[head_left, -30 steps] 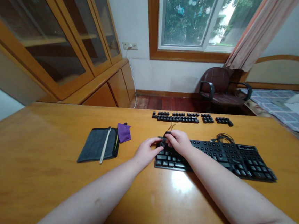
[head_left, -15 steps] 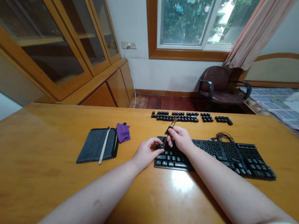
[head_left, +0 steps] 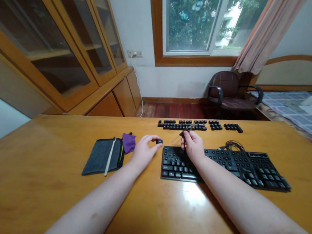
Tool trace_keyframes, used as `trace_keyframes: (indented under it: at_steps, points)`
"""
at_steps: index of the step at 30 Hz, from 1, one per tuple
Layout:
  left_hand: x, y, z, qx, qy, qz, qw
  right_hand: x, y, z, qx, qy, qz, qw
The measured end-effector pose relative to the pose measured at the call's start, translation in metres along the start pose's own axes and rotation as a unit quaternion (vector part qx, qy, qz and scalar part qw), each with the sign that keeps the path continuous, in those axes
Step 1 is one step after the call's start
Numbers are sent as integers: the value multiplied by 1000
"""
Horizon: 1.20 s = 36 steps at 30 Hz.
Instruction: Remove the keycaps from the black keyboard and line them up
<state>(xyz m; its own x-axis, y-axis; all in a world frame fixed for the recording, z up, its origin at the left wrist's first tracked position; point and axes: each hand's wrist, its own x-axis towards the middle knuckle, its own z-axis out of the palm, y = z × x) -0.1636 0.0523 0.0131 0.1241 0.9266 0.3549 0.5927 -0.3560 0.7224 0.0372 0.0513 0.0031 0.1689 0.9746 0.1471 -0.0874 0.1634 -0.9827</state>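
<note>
A black keyboard (head_left: 231,163) lies on the wooden desk (head_left: 41,178) in front of me. My left hand (head_left: 142,151) pinches a small black keycap (head_left: 159,141) between thumb and finger, just off the keyboard's top-left corner. My right hand (head_left: 193,144) hovers over the keyboard's upper left keys, fingers closed on a thin wire keycap puller (head_left: 186,132). Rows of removed black keycaps (head_left: 197,124) sit farther back along the desk's far edge.
A grey pouch (head_left: 102,160) with a pale stick on it and a purple cloth (head_left: 128,142) lie left of my hands. A coiled black cable (head_left: 233,145) rests behind the keyboard. Beyond the desk stand a dark armchair (head_left: 228,88), a cabinet and a window.
My left hand took a keycap off the puller and moved it left and away from the keyboard. My right hand lifted slightly with the puller.
</note>
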Motion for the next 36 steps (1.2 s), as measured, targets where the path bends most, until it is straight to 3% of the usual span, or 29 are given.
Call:
trace_keyframes:
  at_steps: [4,6,8,12,15,36]
  points:
    - [52,-8,-8,104,38,-23,994,1,2,1,-8,-7,0,1000]
    - [73,-16,-1,144,54,-48,987,1,3,0,-16,-8,-2,1000]
    - [85,-23,14,172,31,-78,982,1,4,0,-25,-9,-4,1000]
    - [81,-33,42,241,6,-86,967,1,5,-2,-33,-7,-4,999]
    - [74,-38,51,271,1,-72,960,1,5,-2,-34,-12,-7,999]
    - [79,-42,51,249,-2,-27,968,1,8,-2,-55,-8,-9,998]
